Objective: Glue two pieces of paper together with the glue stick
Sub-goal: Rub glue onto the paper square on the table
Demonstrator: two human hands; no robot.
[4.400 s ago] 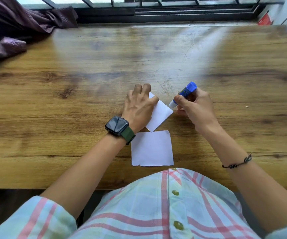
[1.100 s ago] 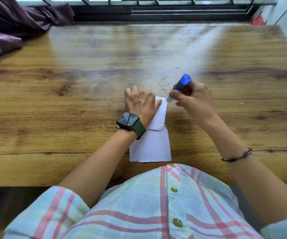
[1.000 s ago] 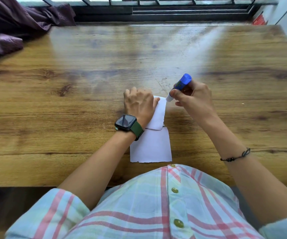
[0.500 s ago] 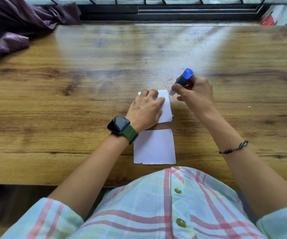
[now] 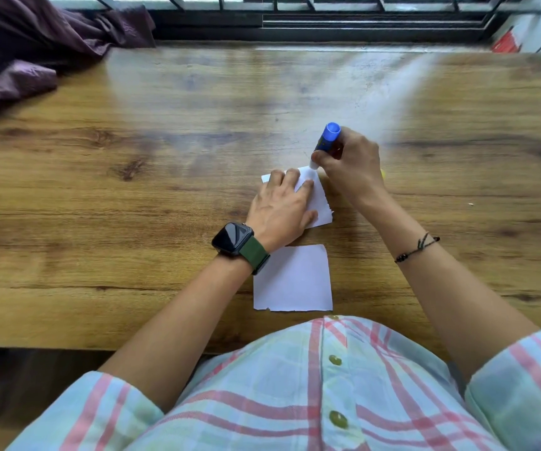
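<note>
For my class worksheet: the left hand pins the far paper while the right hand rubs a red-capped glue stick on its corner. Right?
Not quite. The head view shows the glue stick is blue, not red. Otherwise correct: left hand pins the far paper; right hand applies glue.

My left hand (image 5: 280, 209) lies flat, palm down, fingers spread forward. My right hand (image 5: 350, 164) is curled tight in a fist-like grip, forearm angled inward.

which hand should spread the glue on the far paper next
Right. The right hand already grips the glue stick, its tip at the far paper's top corner. The left hand lies flat on that sheet, pinning it.
</note>
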